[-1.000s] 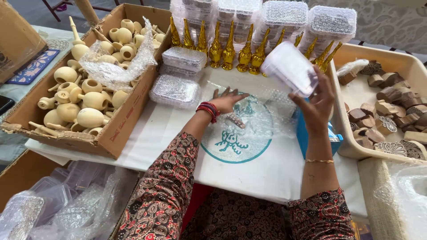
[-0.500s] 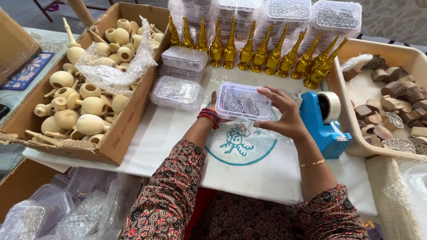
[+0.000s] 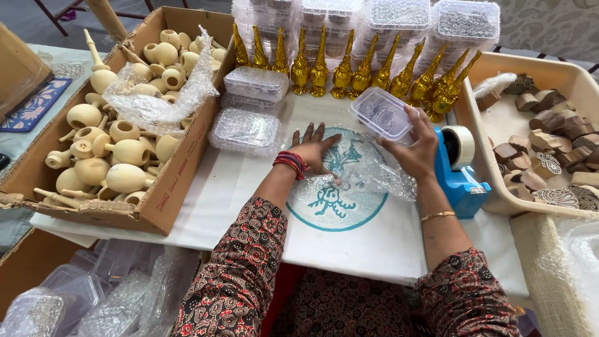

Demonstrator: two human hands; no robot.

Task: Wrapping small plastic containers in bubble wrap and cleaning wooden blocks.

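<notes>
Pressing flat with fingers spread, the left hand (image 3: 314,148) pins a bubble wrap sheet (image 3: 359,178) beside the blue tape dispenser (image 3: 457,171), apparently to keep it smooth. The right hand (image 3: 414,145) clasps a clear lidded plastic box (image 3: 382,114) (contents unclear) above the sheet, left of the dispenser.

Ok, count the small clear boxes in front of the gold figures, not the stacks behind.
4. One clear box in the right hand, one flat box beside the cardboard carton, and apparently two stacked boxes behind it; others may be hidden.
</notes>
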